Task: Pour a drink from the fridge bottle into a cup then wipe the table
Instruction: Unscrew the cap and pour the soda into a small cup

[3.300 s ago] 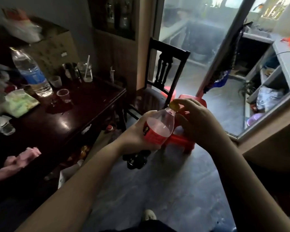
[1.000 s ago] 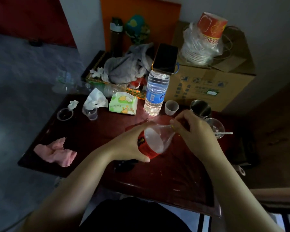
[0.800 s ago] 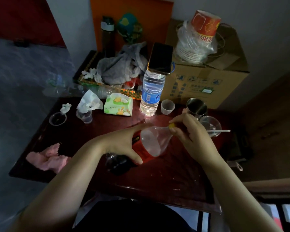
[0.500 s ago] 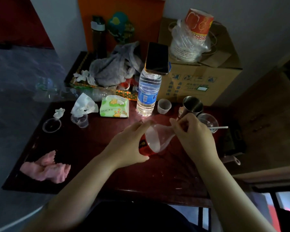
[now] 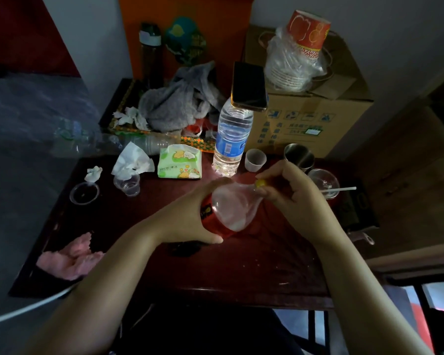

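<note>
Left hand [image 5: 187,221]: fingers and thumb curled round the red-labelled body of the drink bottle [image 5: 231,211], holding it just above the tabletop [image 5: 254,265]. The bottle is tilted, with its neck toward the right hand.

Right hand [image 5: 292,198]: fingertips pinch the yellow cap [image 5: 260,183] at the bottle's neck. Whether the cap is seated or loose cannot be told.

Against 3.3 s ago: the bottle was then held over the floor, beside the table; it is now over the tabletop, with the same grips. Against 0.5 s ago: the cap was covered by the right fingers and now shows between them; the bottle's tilt is about unchanged.

Just beyond the right hand are a small white cup [image 5: 255,160], a steel cup [image 5: 299,155] and a clear cup with a straw [image 5: 323,180]. Beyond the left hand, a water bottle [image 5: 231,139] stands upright with a phone [image 5: 249,85] on top; a tissue pack [image 5: 179,162] is beside it. A pink cloth [image 5: 67,260] lies well to the left of the left forearm, near the tabletop's edge.
</note>
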{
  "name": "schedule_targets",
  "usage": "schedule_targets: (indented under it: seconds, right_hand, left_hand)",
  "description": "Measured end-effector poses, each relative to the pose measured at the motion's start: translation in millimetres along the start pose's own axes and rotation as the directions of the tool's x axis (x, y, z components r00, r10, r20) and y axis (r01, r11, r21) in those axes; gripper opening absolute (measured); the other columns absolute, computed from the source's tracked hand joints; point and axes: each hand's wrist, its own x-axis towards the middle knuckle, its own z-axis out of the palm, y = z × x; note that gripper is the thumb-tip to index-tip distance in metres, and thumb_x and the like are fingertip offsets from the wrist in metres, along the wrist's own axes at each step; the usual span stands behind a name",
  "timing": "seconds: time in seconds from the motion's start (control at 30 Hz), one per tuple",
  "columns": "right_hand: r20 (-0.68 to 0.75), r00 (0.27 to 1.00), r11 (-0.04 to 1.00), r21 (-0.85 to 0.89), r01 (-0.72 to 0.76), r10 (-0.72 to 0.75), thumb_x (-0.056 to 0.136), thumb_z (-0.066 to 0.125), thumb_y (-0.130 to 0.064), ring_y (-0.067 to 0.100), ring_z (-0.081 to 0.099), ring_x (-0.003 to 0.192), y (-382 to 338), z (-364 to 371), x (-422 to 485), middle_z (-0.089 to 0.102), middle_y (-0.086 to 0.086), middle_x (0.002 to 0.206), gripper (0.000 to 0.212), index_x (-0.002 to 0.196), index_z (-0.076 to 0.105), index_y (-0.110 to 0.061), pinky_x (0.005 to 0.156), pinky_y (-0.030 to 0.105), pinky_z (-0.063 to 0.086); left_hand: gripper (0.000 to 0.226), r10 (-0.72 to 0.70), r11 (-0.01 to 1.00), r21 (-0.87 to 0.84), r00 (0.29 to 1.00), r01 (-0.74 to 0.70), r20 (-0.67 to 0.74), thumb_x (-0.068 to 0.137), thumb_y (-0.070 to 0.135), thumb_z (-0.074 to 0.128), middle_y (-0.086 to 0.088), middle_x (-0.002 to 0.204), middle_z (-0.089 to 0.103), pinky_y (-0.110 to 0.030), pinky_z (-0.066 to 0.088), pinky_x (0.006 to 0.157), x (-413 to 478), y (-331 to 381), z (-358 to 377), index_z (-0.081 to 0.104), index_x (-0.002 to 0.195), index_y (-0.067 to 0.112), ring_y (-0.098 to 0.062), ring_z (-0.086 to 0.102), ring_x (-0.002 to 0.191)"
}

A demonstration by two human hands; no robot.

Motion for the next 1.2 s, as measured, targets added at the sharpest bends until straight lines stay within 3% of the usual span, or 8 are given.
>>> schedule_targets:
  seconds: [0.13, 0.3, 0.43, 0.63, 0.8, 0.9, 1.03, 1.2]
  right_hand:
    - [0.044, 0.981, 0.981, 0.009, -0.191, 0.191, 0.081, 0.071, -0.026, 0.005, 0.062, 0.091, -5, -9, 8, 0.066, -0.006, 0.099, 0.018, 0.097, 0.063, -0.022, 0.08, 0.018, 0.047]
    - [-0.194, 0.93, 0.851, -0.38, -0.363, 0.311, 0.077, 0.059, -0.059, 0.006, 0.056, 0.069, -6, -5, 10, 0.062, -0.011, 0.074, 0.038, 0.088, 0.061, -0.023, 0.056, 0.023, 0.04]
    - [-0.272, 0.934, 0.857, -0.399, -0.327, 0.23, 0.082, 0.061, -0.053, 0.009, 0.055, 0.066, -6, 0, 11, 0.061, -0.008, 0.071, 0.036, 0.086, 0.06, -0.017, 0.055, 0.018, 0.036]
    - [0.048, 0.999, 0.985, -0.174, -0.003, 0.012, 0.085, 0.066, -0.025, 0.0, 0.053, 0.09, -9, -14, 11, 0.054, -0.016, 0.099, 0.021, 0.104, 0.063, -0.015, 0.076, 0.006, 0.036]
    - [0.156, 0.984, 0.99, -0.126, -0.062, 0.082, 0.083, 0.07, -0.02, -0.002, 0.055, 0.103, -5, -23, 11, 0.058, -0.009, 0.111, 0.038, 0.12, 0.06, -0.023, 0.086, 0.008, 0.039]
    - [0.114, 0.985, 0.977, -0.185, -0.108, 0.131, 0.076, 0.063, -0.05, -0.001, 0.054, 0.103, -7, -18, 12, 0.056, -0.012, 0.117, 0.056, 0.127, 0.053, -0.029, 0.086, 0.012, 0.043]
    - [-0.03, 0.973, 0.892, -0.392, -0.224, 0.231, 0.077, 0.054, -0.062, 0.008, 0.059, 0.081, -9, -8, 14, 0.063, -0.01, 0.092, 0.044, 0.101, 0.061, -0.025, 0.07, 0.03, 0.049]
    - [0.099, 0.98, 0.954, -0.265, -0.139, 0.171, 0.086, 0.064, -0.037, -0.004, 0.055, 0.092, -7, -12, 14, 0.057, -0.017, 0.102, 0.035, 0.12, 0.059, -0.034, 0.075, 0.008, 0.04]
  left_hand:
    - [0.106, -0.005, 1.0, 0.018, 0.999, 0.006, -0.043, 0.056, 0.031, 0.089, 0.029, 0.134, 0.039, -0.014, 0.033, 0.101, 1, 5, 0, 0.021, 0.129, 0.067, 0.012, 0.038, 0.125]
    - [0.107, 0.056, 0.972, 0.236, 0.956, 0.014, -0.289, 0.057, 0.034, 0.086, 0.01, 0.135, 0.04, -0.032, 0.043, 0.097, 4, 12, 25, 0.023, 0.144, 0.04, -0.006, 0.039, 0.124]
    - [0.108, 0.125, 0.954, 0.3, 0.93, -0.017, -0.345, 0.057, 0.033, 0.086, 0.007, 0.135, 0.041, -0.031, 0.044, 0.096, 8, 11, 31, 0.024, 0.145, 0.035, -0.008, 0.039, 0.123]
    - [0.112, 0.011, 1.0, -0.02, 0.995, -0.013, -0.099, 0.054, 0.031, 0.09, 0.018, 0.143, 0.04, -0.029, 0.036, 0.108, 7, 5, 11, 0.023, 0.142, 0.049, 0.005, 0.039, 0.129]
    - [0.109, -0.004, 1.0, 0.003, 0.994, 0.004, -0.108, 0.056, 0.031, 0.09, 0.02, 0.142, 0.039, -0.025, 0.034, 0.109, 6, 3, 15, 0.022, 0.139, 0.053, 0.008, 0.036, 0.129]
    - [0.11, 0.006, 1.0, 0.03, 0.993, -0.002, -0.116, 0.057, 0.029, 0.089, 0.022, 0.139, 0.039, -0.018, 0.034, 0.105, 6, 2, 13, 0.018, 0.133, 0.064, 0.01, 0.036, 0.127]
    - [0.111, -0.009, 0.999, 0.047, 0.992, 0.015, -0.124, 0.057, 0.028, 0.09, 0.031, 0.134, 0.034, -0.002, 0.026, 0.096, 5, 0, 8, 0.013, 0.123, 0.074, 0.02, 0.031, 0.122]
    - [0.108, -0.026, 0.998, 0.045, 0.993, 0.032, -0.118, 0.059, 0.029, 0.089, 0.024, 0.141, 0.034, -0.004, 0.027, 0.096, 2, -1, 5, 0.02, 0.137, 0.058, 0.014, 0.032, 0.126]
